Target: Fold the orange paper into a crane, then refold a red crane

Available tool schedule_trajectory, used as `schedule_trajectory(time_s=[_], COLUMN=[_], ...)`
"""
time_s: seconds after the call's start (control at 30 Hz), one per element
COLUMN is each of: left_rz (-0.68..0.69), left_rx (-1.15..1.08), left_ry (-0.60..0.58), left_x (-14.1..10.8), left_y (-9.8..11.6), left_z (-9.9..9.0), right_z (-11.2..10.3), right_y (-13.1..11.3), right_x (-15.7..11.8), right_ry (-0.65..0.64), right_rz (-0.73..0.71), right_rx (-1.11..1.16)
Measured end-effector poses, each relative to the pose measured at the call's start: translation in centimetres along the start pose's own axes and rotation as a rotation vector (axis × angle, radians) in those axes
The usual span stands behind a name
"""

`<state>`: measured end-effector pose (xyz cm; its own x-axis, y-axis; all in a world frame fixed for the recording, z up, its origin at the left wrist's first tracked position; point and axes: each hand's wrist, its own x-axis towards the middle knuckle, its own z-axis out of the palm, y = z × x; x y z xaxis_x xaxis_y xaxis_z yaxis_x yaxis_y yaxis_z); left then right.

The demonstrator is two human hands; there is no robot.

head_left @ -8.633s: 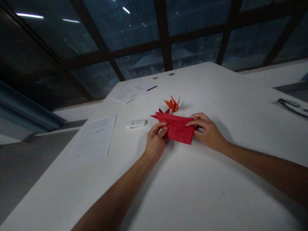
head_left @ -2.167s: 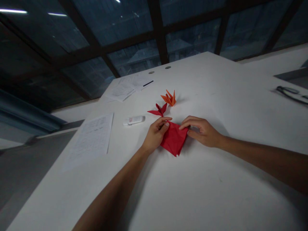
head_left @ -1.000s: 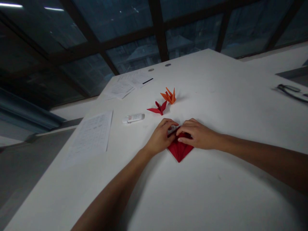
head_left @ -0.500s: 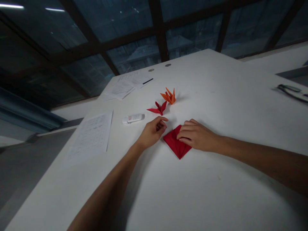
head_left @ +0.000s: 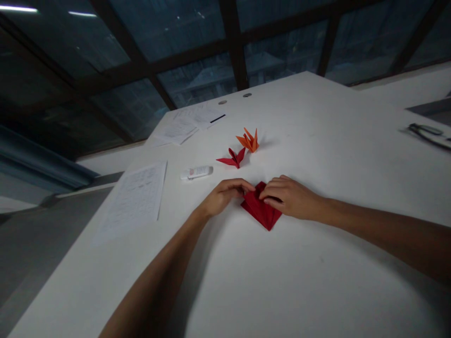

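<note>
A folded red origami paper, roughly diamond-shaped, lies on the white table with one corner pointing toward me. My left hand is at its left edge, thumb and index finger closed on a raised layer there. From the right, my right hand has its bent fingertips on the paper's upper middle and covers part of it. Just beyond my hands are a red paper crane and an orange paper crane, close together.
A white correction-tape-like case lies left of the cranes. Printed sheets are on the table's left side, and more papers with a dark strip lie farther back. Eyeglasses rest at the far right. Windows stand behind the table.
My left hand has moved right onto the red paper's left edge, where a layer is now lifted. My right hand stays on the paper, which has turned slightly.
</note>
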<state>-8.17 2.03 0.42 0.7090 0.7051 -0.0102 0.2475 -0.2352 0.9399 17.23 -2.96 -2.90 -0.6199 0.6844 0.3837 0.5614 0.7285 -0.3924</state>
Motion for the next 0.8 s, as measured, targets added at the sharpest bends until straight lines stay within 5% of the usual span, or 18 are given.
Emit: schedule_trajectory(time_s=[0.3,0.8], left_rz=[0.169,0.143], left_rx=[0.386,0.742], left_ry=[-0.074,0.118], left_x=[-0.2,0.3], left_y=[1.1,0.1], left_z=[0.7,2.4], right_z=[-0.6,-0.8], right_y=[-0.9,-1.4], right_x=[0.0,-0.1], right_ry=[-0.03,-0.005], right_rz=[-0.039,0.054], right_rx=[-0.032,-0.062])
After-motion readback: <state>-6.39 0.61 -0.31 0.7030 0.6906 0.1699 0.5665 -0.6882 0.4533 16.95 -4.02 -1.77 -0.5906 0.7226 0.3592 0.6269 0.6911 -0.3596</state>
